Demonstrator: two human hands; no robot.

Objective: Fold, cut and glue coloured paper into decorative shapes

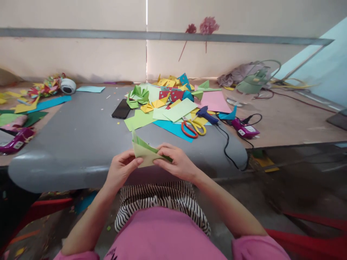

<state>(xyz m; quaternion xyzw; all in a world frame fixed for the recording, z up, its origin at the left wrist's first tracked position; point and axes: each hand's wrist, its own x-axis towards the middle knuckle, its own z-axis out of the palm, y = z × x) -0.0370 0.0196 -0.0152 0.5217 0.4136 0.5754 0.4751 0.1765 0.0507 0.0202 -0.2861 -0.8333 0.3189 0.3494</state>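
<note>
A folded sheet of light green paper is held up over the table's front edge, its upper side spread into a pocket. My left hand pinches its left end, thumb on the near face. On the right end, my right hand grips it between thumb and fingers. Beyond the hands lie flat green paper, a blue sheet and scissors with one red and one yellow handle. A blue glue gun rests right of the scissors.
A black phone lies left of the paper pile. Folded green pieces and yellow ones are heaped behind. Purple power strips sit at both sides; the glue gun's cord hangs over the front edge. A white camera stands back left.
</note>
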